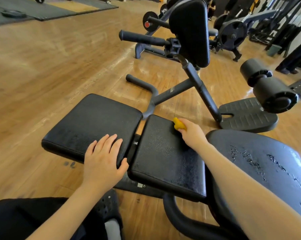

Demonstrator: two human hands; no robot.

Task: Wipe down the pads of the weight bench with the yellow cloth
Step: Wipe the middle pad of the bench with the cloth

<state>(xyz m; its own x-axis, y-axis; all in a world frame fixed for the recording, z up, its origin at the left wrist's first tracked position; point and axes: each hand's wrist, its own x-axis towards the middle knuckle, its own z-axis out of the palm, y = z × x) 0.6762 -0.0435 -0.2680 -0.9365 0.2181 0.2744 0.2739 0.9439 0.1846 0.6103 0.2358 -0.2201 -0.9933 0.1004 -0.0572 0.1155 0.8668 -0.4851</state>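
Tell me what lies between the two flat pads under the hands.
In the head view, a narrow gap separates the left pad from the right pad; wood floor and a bit of dark frame show through it.

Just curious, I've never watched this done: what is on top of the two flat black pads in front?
The left hand rests flat on the left pad. The right hand presses a bunched yellow cloth on the right pad. Most of the cloth is hidden inside the fist.

head view – looks forward and down, close over the bench pads (94, 122)
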